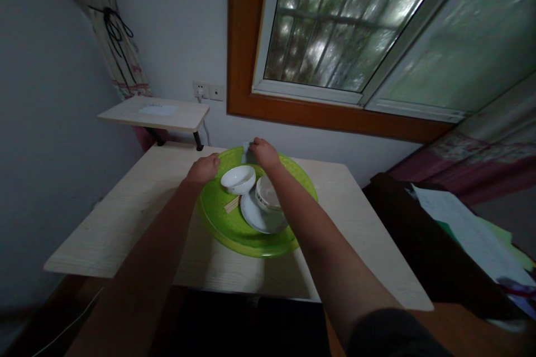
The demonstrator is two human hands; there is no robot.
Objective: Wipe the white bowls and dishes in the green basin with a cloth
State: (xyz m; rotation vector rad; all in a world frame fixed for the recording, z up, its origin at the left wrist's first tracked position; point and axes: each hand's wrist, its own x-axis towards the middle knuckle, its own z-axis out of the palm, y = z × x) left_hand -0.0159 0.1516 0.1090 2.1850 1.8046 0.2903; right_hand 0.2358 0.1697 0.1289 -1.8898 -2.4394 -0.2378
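A round green tray (234, 234) sits on the pale wooden table. On it are a white bowl (238, 180) at the left, another white bowl (267, 194) on a white plate (257, 220), and some short wooden sticks (233, 204). My left hand (204, 168) is at the tray's upper left rim, its fingers closed; what they grip is hard to make out. My right hand (264, 152) pinches a pale, thin item (248, 155) at the far side of the tray. My right forearm hides part of the tray's right side.
The table (352, 223) spreads around the tray. A small raised shelf (180, 118) with a paper label stands at the back left. Papers (469, 228) lie on a dark surface at the right. Behind are a wall socket and a window.
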